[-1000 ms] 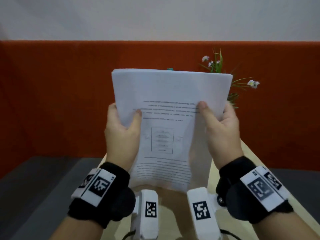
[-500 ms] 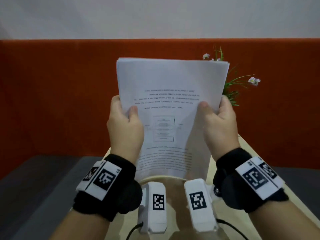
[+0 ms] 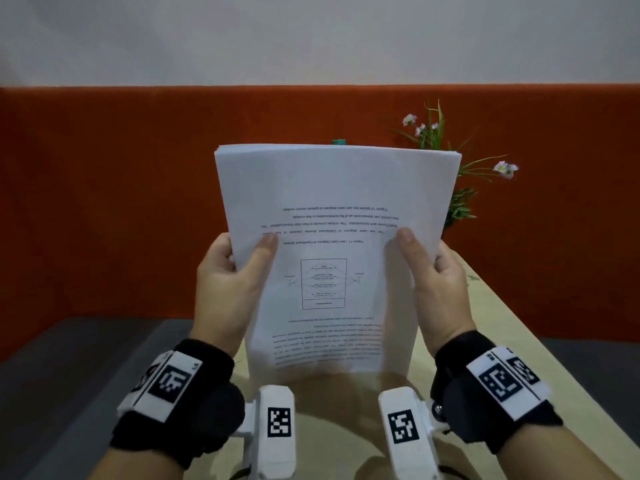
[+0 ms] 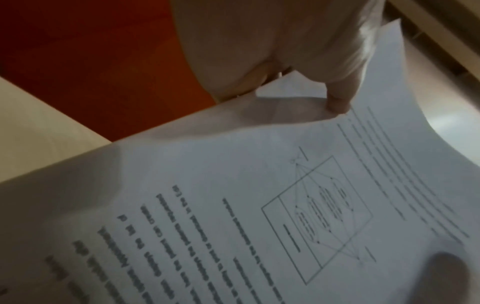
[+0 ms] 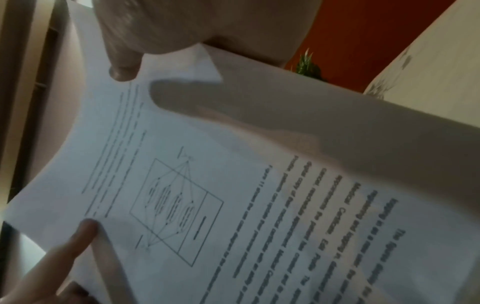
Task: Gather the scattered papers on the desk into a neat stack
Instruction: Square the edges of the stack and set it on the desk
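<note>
Left hand point(image 3: 228, 282): the left edge of the stack of papers point(image 3: 336, 216) is gripped, thumb laid on the printed front, fingers behind. Right hand point(image 3: 438, 285): the right edge is gripped the same way. The stack is held upright between both hands, above the tabletop point(image 3: 498, 323); whether its lower edge touches the surface cannot be told. The top sheet is seen upside down, with text lines and a boxed diagram. Beyond the right hand, behind the stack, a plant with small white flowers point(image 3: 436, 140) is seen. Farther back an orange partition point(image 3: 104, 202) is seen.
</note>
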Demonstrator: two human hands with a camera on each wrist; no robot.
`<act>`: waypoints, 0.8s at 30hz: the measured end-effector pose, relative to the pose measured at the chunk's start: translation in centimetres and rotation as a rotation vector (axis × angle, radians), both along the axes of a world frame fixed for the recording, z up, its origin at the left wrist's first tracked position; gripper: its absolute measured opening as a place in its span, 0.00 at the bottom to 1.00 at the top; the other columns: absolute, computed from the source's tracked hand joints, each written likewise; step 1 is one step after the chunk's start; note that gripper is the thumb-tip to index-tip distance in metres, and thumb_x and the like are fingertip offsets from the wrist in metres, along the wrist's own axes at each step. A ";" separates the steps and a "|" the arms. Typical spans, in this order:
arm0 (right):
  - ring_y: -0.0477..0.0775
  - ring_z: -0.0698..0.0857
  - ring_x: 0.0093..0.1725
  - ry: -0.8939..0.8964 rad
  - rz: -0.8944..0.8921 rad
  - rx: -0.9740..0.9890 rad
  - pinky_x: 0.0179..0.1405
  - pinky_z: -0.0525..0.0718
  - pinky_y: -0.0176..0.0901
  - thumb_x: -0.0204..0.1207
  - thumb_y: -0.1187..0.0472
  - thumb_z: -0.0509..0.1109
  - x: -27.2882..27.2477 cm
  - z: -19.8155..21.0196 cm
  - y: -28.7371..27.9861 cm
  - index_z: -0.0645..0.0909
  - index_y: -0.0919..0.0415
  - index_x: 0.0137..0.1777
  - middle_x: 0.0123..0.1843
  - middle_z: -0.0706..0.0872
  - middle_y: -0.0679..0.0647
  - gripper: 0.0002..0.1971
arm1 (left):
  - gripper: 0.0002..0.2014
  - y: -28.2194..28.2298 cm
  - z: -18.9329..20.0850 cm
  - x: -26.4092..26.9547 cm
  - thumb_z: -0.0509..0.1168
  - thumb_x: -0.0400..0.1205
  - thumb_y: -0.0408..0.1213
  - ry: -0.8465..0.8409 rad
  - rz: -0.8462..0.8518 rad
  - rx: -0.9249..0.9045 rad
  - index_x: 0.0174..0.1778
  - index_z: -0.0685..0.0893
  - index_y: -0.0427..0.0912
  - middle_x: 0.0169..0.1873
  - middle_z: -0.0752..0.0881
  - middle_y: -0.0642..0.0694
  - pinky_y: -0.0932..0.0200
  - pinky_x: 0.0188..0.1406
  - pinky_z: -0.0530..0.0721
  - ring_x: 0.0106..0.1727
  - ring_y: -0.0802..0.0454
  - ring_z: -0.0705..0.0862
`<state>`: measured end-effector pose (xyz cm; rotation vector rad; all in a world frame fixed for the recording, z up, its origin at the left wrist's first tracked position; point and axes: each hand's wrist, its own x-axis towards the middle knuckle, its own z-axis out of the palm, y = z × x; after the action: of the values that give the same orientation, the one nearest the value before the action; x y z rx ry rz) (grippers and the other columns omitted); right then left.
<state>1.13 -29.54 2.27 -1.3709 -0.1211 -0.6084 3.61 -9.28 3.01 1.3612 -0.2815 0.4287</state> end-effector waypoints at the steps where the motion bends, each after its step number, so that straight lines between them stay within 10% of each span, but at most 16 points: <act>1: 0.49 0.92 0.50 0.001 0.001 0.015 0.46 0.90 0.43 0.64 0.40 0.72 0.1 -0.1 0.0 0.84 0.48 0.52 0.50 0.93 0.47 0.19 | 0.10 0.0 -0.1 0.0 0.70 0.78 0.40 0.003 -0.006 -0.012 0.54 0.83 0.44 0.44 0.94 0.53 0.65 0.35 0.88 0.44 0.56 0.93; 6: 0.42 0.92 0.42 0.021 0.017 0.008 0.37 0.87 0.33 0.73 0.53 0.74 0.4 -0.4 0.3 0.86 0.53 0.50 0.43 0.94 0.44 0.08 | 0.15 -0.5 -1.3 0.0 0.62 0.84 0.46 0.045 0.035 -0.064 0.62 0.76 0.42 0.47 0.88 0.53 0.71 0.35 0.85 0.44 0.68 0.90; 10: 0.46 0.93 0.44 0.022 0.023 0.024 0.40 0.89 0.38 0.71 0.50 0.73 0.4 -0.2 0.1 0.87 0.52 0.47 0.43 0.95 0.45 0.09 | 0.31 -0.9 -2.5 -0.5 0.44 0.84 0.62 0.246 -0.151 -0.187 0.68 0.80 0.46 0.59 0.89 0.44 0.55 0.47 0.86 0.59 0.48 0.88; 15: 0.42 0.92 0.42 0.000 0.058 0.044 0.37 0.88 0.34 0.69 0.48 0.71 0.3 0.0 0.0 0.86 0.54 0.48 0.41 0.95 0.43 0.13 | 0.33 -0.8 -3.2 -0.1 0.43 0.83 0.64 0.337 -0.201 -0.189 0.67 0.82 0.48 0.60 0.90 0.44 0.54 0.48 0.85 0.58 0.49 0.89; 19: 0.43 0.93 0.44 0.002 0.049 0.043 0.39 0.88 0.34 0.67 0.45 0.69 0.1 0.0 0.1 0.87 0.54 0.49 0.43 0.95 0.44 0.16 | 0.21 -0.5 -3.0 0.5 0.55 0.85 0.52 0.244 -0.091 -0.084 0.70 0.74 0.45 0.55 0.87 0.55 0.71 0.39 0.85 0.45 0.73 0.88; 24: 0.48 0.91 0.54 0.011 -0.010 0.055 0.49 0.89 0.40 0.65 0.41 0.70 0.0 -0.5 0.0 0.83 0.53 0.56 0.54 0.92 0.47 0.23 | 0.12 -0.5 -2.7 1.2 0.61 0.86 0.38 0.237 -0.024 0.018 0.64 0.80 0.43 0.52 0.91 0.49 0.63 0.41 0.90 0.52 0.52 0.91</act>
<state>1.10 -29.55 1.78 -1.3218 -0.0875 -0.6084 4.78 -9.77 0.34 1.4104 -0.1066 0.2418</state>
